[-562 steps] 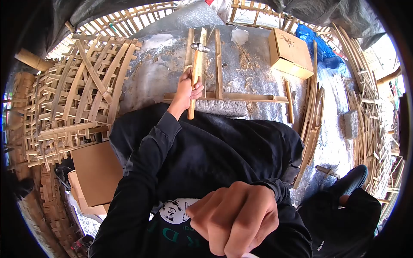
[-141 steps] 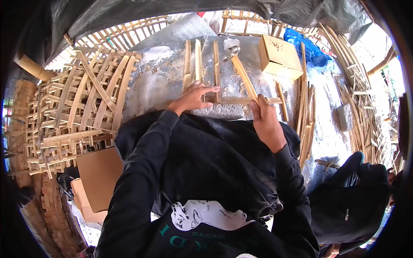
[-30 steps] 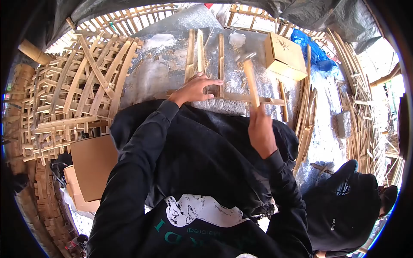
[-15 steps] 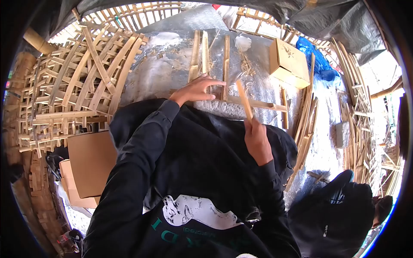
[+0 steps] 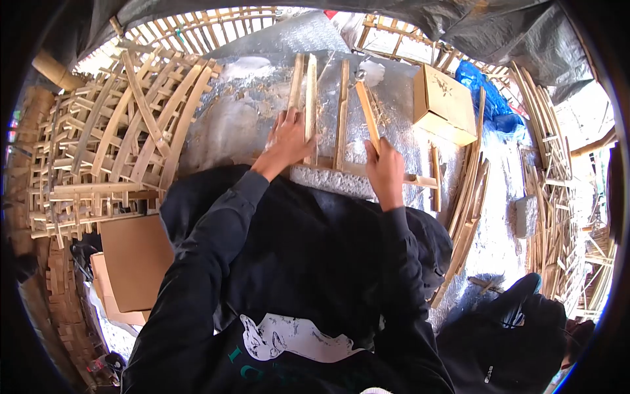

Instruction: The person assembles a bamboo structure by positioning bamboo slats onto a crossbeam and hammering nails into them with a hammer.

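Note:
My left hand (image 5: 287,143) is closed on the lower part of a bamboo strip (image 5: 296,85), its fingers curled over it. Its thumb reaches a second, paler bamboo strip (image 5: 311,98) alongside. In my right hand (image 5: 387,172) is a hammer (image 5: 369,115), gripped by its wooden handle with the metal head pointing away from me. A third bamboo strip (image 5: 342,115) lies between the hands. Below these strips a crosswise bamboo strip (image 5: 420,180) runs partly behind my right hand, by a rough grey block (image 5: 331,180) close to my lap.
A woven bamboo panel (image 5: 125,125) is at the left. Cardboard boxes stand at right (image 5: 446,105) and lower left (image 5: 134,262). Long bamboo strips (image 5: 469,210) and a blue plastic bag (image 5: 485,98) lie to the right. A dark-clothed person (image 5: 499,341) is at lower right.
My left hand has gone from spread fingers to closing on the left strip. My right hand has moved up and away from me, and the hammer head is now farther out.

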Tool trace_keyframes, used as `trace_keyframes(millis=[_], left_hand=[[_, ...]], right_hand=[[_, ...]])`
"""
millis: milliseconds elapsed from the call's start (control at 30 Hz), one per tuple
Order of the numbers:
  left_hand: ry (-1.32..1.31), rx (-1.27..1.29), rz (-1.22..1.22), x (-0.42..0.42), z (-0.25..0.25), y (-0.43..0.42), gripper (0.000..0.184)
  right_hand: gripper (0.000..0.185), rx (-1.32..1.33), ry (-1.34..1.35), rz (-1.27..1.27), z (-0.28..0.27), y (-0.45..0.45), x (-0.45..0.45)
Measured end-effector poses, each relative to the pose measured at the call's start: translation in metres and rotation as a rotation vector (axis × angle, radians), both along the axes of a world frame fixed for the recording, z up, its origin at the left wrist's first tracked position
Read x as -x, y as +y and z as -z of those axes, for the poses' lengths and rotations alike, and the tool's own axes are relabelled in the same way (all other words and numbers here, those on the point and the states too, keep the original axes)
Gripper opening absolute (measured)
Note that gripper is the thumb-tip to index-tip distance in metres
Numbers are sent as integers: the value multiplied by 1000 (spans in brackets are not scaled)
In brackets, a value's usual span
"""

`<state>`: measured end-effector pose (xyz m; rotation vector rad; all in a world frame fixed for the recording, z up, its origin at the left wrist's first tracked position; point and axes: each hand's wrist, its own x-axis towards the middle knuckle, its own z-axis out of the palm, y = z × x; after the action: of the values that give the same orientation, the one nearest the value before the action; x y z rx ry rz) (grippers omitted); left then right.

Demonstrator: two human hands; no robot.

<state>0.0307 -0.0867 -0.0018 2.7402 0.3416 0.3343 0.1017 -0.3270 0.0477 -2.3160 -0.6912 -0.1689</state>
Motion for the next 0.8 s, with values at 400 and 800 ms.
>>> trace_keyframes(millis=[400, 800], left_hand=[[-29, 158, 31, -1, 6, -5, 69], [-118, 58, 149, -2, 29, 6, 64]], right_hand=[[49, 108, 180, -43, 57, 30, -10], [30, 33, 264, -59, 60, 35, -5]])
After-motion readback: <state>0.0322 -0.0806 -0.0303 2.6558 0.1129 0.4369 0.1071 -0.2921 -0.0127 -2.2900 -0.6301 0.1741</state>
